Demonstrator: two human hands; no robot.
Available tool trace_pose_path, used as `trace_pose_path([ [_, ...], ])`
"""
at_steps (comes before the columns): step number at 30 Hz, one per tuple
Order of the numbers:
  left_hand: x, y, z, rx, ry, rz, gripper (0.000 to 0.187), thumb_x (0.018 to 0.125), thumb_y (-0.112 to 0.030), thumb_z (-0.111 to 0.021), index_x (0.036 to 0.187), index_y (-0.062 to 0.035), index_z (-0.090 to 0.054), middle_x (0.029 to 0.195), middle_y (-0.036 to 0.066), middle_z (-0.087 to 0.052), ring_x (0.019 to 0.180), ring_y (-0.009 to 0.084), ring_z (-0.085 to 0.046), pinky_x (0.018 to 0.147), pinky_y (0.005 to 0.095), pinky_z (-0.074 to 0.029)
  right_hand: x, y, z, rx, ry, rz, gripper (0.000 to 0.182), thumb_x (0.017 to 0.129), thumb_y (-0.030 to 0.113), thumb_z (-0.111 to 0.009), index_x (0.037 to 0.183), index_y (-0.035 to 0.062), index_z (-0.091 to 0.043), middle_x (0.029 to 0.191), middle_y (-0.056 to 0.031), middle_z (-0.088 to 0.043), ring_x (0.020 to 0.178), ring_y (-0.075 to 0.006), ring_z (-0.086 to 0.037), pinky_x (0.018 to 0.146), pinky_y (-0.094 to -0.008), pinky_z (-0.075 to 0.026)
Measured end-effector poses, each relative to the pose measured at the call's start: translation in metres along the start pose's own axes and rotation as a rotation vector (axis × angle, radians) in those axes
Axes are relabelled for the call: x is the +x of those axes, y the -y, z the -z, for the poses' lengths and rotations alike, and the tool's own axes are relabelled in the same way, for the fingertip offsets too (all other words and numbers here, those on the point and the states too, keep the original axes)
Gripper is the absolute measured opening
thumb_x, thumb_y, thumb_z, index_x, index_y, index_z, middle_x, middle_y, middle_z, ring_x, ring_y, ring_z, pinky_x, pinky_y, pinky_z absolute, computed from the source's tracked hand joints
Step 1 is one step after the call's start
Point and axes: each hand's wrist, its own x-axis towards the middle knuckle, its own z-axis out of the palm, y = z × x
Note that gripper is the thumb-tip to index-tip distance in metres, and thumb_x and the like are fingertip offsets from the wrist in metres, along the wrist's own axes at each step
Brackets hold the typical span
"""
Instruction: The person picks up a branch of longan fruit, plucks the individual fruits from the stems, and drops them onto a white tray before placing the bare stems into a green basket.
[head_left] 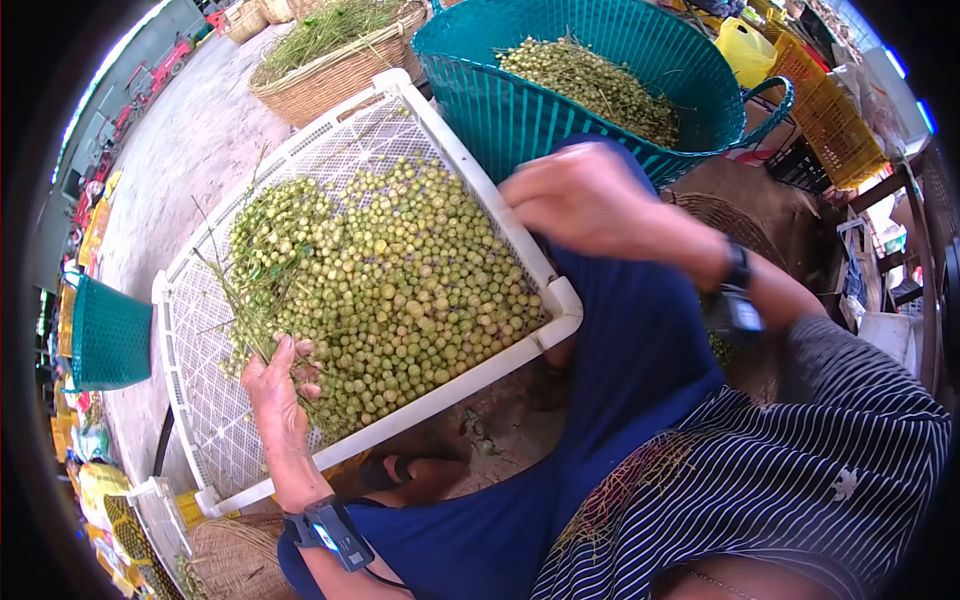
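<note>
A white mesh tray (555,305) lies tilted before me, bearing many small round green fruits (400,290). Thin green stems (235,300) with leaves are heaped on its left part. My left hand (283,380) is at the tray's lower left, its fingers curled at the stem ends and fruits; what it grips is partly hidden. Over the tray's right rim is my right hand (570,195), blurred by motion, its fingers hard to make out. Loose thin stems (640,475) rest on the striped shirt over my lap.
Behind the tray's right side stands a big teal basket (480,110) of fruits. A wicker basket (320,95) of stems is at the top. Another teal basket (112,335) stands at the left. Yellow crates (825,110) are at the upper right, a woven basket (235,560) at the lower left.
</note>
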Motion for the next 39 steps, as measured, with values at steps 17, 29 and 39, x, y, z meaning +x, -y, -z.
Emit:
trace_pose_path([
  [17, -0.01, -0.022, -0.012, 0.165, 0.196, -0.116, 0.012, 0.076, -0.008, -0.066, 0.083, -0.0013, -0.058, 0.063, 0.002, -0.055, 0.044, 0.0084, -0.049, 0.033, 0.0191, -0.03, 0.149, 0.088, -0.142, 0.142, 0.277, 0.264, 0.011, 0.062, 0.008, -0.051, 0.057, -0.0008, -0.056, 0.053, -0.0176, -0.054, 0.05, -0.0326, -0.056, 0.046, -0.0433, -0.042],
  [29, -0.01, -0.019, -0.009, -0.051, 0.248, -0.167, 0.012, 0.083, -0.014, -0.059, 0.084, -0.0028, -0.057, 0.066, 0.005, -0.056, 0.044, 0.0106, -0.049, 0.033, 0.0188, -0.028, 0.134, 0.092, -0.138, 1.057, 0.225, -0.045, 0.025, 0.075, 0.009, -0.05, 0.049, 0.0056, -0.051, 0.046, -0.001, -0.043, 0.038, -0.0069, -0.034, 0.035, -0.0227, -0.029],
  [39, -0.003, -0.024, -0.007, -0.293, 0.094, -0.155, 0.01, 0.082, -0.012, -0.059, 0.085, -0.0049, -0.052, 0.076, 0.011, -0.062, 0.046, 0.0131, -0.05, 0.033, 0.0202, -0.03, 0.116, 0.098, -0.142, 1.172, 0.445, -0.178, 0.018, 0.078, 0.013, -0.061, 0.085, -0.0033, -0.062, 0.061, -0.0058, -0.058, 0.047, -0.0102, -0.055, 0.041, -0.0227, -0.044],
])
